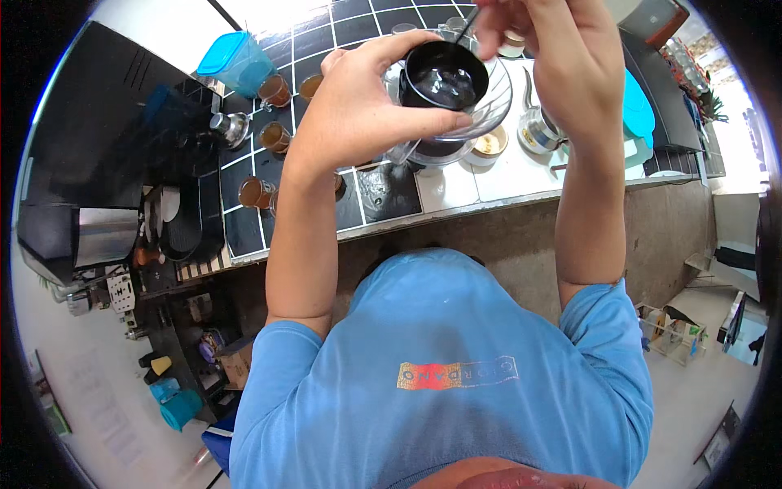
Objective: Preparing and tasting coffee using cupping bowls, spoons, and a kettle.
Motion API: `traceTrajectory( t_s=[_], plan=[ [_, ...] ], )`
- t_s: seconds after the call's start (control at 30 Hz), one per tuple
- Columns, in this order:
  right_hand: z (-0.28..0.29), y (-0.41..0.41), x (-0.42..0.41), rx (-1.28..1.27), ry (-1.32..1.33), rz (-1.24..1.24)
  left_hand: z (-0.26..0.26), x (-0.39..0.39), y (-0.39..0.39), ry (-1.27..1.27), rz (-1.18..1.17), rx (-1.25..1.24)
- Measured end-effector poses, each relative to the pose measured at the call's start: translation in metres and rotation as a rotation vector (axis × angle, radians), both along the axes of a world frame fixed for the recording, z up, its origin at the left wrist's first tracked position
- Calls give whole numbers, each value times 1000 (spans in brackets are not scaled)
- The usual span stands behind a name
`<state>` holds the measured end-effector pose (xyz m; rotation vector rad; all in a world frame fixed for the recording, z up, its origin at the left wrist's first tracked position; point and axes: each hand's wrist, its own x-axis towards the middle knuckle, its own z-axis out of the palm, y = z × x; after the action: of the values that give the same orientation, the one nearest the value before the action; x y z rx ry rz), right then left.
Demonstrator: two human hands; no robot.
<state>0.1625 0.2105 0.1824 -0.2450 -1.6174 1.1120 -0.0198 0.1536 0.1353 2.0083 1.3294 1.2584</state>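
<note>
My left hand [366, 104] is wrapped around a small black cup [421, 91], thumb along its near side. The cup is tilted so its glossy dark inside shows; whether that is liquid cannot be told. Blurred near the top edge, my right hand [568, 61] pinches a thin dark handle [468, 24] that reaches to the cup's far rim. Its lower end is hidden. Just behind and under the cup stands a clear ribbed coffee dripper [498, 101], partly covered by the cup and my fingers. A dark vessel [437, 148] shows below it.
Several glass mugs of brown drink [256, 192] stand left on the black tiled counter [385, 189]. A moka pot part [231, 128] and a blue-lidded container [238, 61] are beyond. To the right are a steel gooseneck kettle [540, 129] and a white bowl [489, 145].
</note>
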Motion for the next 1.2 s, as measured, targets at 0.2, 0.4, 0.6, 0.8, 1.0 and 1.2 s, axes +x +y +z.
traceTrajectory(
  t_s=[0.2,0.4,0.6,0.8,1.0,1.2],
  plan=[
    [-4,-33,13,337,-108,-401,6,-6,-6,94,-56,-54],
    [-19,-66,12,-34,113,-364,6,-11,-14,174,-13,-44],
    [-21,-72,0,-192,166,-318,1,-12,-12,110,-37,-9],
    [-26,-59,-16,-16,201,-341,5,-3,3,94,-73,6],
    [-37,-69,-20,263,20,-647,1,-7,3,100,-77,13],
    [-44,-88,-31,372,-72,-767,-7,-16,-12,128,-79,7]
  ],
)
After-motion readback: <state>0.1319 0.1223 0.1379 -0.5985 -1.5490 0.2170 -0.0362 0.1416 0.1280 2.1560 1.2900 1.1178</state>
